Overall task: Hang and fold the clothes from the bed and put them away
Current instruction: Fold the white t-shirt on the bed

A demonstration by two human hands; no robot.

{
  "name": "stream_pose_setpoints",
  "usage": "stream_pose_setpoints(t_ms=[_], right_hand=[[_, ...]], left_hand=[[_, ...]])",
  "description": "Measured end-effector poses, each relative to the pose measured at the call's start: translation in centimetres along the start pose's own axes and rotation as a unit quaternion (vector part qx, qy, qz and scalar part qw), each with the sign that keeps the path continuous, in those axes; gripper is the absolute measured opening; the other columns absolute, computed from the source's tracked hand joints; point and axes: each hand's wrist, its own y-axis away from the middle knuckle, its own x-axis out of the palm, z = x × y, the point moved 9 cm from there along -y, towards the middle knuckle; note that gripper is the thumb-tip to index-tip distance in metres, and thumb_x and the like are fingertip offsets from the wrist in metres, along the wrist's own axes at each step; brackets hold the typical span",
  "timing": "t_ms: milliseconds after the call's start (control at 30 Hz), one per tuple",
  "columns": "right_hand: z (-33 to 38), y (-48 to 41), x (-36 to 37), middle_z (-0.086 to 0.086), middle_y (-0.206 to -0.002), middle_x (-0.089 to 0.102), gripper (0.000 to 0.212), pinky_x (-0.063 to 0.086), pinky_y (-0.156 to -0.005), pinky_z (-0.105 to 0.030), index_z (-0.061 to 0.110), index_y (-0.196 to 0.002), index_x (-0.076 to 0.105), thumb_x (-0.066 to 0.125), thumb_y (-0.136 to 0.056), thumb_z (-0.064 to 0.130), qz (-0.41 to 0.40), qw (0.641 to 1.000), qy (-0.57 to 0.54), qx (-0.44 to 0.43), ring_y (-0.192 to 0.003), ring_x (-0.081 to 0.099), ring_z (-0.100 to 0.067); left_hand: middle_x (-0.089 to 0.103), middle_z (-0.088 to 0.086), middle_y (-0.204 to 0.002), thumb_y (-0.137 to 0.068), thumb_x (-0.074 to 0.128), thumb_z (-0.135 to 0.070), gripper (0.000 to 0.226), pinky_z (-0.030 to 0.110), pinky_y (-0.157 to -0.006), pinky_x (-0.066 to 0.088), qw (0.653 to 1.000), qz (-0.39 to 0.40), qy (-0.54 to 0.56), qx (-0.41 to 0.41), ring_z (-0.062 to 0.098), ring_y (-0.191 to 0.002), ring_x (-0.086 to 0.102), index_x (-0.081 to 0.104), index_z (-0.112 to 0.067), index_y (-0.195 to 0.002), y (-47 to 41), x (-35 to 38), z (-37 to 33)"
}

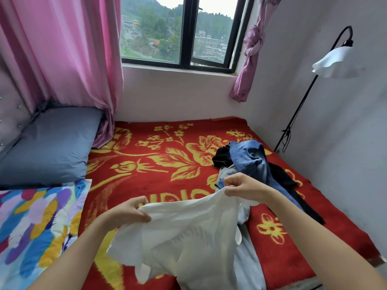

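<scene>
Both hands are clamped on the white shirt (188,237), well apart from each other. The left hand (129,210) pinches one end of its upper edge, and the right hand (243,185) pinches the other end, farther off and a little higher. The held edge therefore runs from near left to far right, and the body of the shirt hangs from it toward the near side, over the bed (163,164). The right hand is nearer to the pile of clothes (249,162), which lies just beyond it. Laying the shirt flat probably calls for the bare stretch of bed at centre and far left. The pillow (52,143) and patterned quilt (37,227) bound that room on the left, and the wall (335,164) stands close on the right.
</scene>
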Motion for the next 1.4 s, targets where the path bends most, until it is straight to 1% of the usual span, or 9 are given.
stream_pose_setpoints(t_ms=[200,333,467,667,867,1067,1233,1333,1400], right_hand=[[0.7,-0.4,-0.5,0.009,-0.061,0.034,0.029,0.026,-0.055,-0.02,0.021,-0.065,0.042,0.058,-0.077,0.0,0.016,0.996,0.082,-0.016,-0.054,0.029,-0.004],[0.9,-0.5,-0.3,0.01,-0.074,0.045,0.035,0.037,-0.056,-0.016,0.034,-0.103,0.054,0.066,-0.079,0.01,0.03,0.992,0.119,-0.006,-0.058,0.04,-0.001],[0.5,-0.8,0.1,0.004,-0.119,0.052,0.062,0.036,-0.076,-0.009,0.027,-0.138,0.04,0.063,-0.082,0.016,0.025,0.949,0.313,0.006,-0.097,0.049,-0.002],[-0.5,-1.0,0.1,-0.004,-0.104,0.046,0.022,0.035,-0.068,-0.025,0.005,-0.106,0.057,0.046,-0.087,0.005,-0.043,0.883,0.467,0.008,-0.105,0.047,-0.022],[-2.9,-0.3,-2.1,-0.005,-0.103,0.051,0.018,0.043,-0.07,-0.032,0.008,-0.098,0.061,0.053,-0.083,0.002,-0.166,0.924,0.344,0.006,-0.092,0.045,-0.019],[-7.3,0.9,-3.2,0.003,-0.062,0.049,0.027,0.036,-0.057,-0.029,0.015,-0.099,0.048,0.047,-0.08,-0.004,-0.255,0.955,0.114,0.1,-0.058,0.046,-0.013],[-7.5,1.1,-5.5,0.002,-0.079,0.062,0.034,0.037,-0.06,-0.008,0.005,-0.101,0.064,0.044,-0.08,-0.012,-0.352,0.932,0.031,0.076,-0.074,0.054,-0.013],[-6.8,1.3,-6.7,0.002,-0.075,0.067,0.034,0.041,-0.061,-0.002,0.007,-0.081,0.07,0.047,-0.075,-0.017,-0.388,0.92,-0.018,0.045,-0.072,0.06,-0.012],[-5.9,1.3,-7.2,0.014,-0.063,0.064,0.037,0.042,-0.058,-0.003,0.018,-0.065,0.066,0.053,-0.074,-0.015,-0.409,0.912,-0.032,0.024,-0.062,0.059,-0.001]], left_hand=[[0.066,0.014,-0.088,-0.051,0.077,-0.004,0.063,0.03,-0.062,0.052,0.987,0.022,0.153,0.043,0.022,-0.074,0.063,0.058,-0.009,-0.111,1.4,-1.5,-0.8],[0.062,0.011,-0.085,-0.057,0.065,0.006,0.045,0.022,-0.062,0.047,0.995,-0.026,0.058,0.079,0.017,-0.074,0.058,0.065,-0.007,-0.1,2.0,-2.2,-1.8],[0.069,-0.002,-0.087,-0.07,0.057,0.019,0.042,0.022,-0.071,0.046,0.982,-0.101,-0.129,0.091,0.01,-0.083,0.062,0.072,-0.012,-0.094,1.5,-2.8,-2.2],[0.057,0.007,-0.08,-0.076,0.068,0.001,0.01,0.022,-0.062,0.036,0.944,-0.232,-0.214,0.096,0.019,-0.074,0.054,0.063,-0.007,-0.074,0.6,-3.5,-2.4],[0.059,0.008,-0.064,-0.081,0.07,-0.001,0.014,0.03,-0.057,0.039,0.982,-0.167,0.026,0.085,0.02,-0.06,0.052,0.056,0.0,-0.082,0.3,-2.6,-0.5],[0.072,0.016,-0.087,-0.056,0.086,-0.018,0.054,0.027,-0.054,0.053,0.969,-0.128,0.185,0.102,0.023,-0.069,0.069,0.065,-0.025,-0.105,1.6,-2.7,-1.5],[0.07,0.023,-0.097,-0.034,0.096,-0.026,0.077,0.032,-0.06,0.056,0.968,-0.036,0.233,0.09,0.029,-0.08,0.069,0.07,-0.016,-0.105,2.3,-2.4,-2.7],[0.07,0.02,-0.096,-0.041,0.095,-0.031,0.065,0.03,-0.06,0.056,0.956,-0.083,0.269,0.078,0.025,-0.077,0.068,0.073,-0.012,-0.099,2.8,-3.6,-3.0],[0.07,0.016,-0.085,-0.061,0.087,-0.022,0.023,0.028,-0.059,0.053,0.957,-0.163,0.225,0.083,0.022,-0.069,0.065,0.077,-0.014,-0.081,3.4,-4.9,-3.7]])
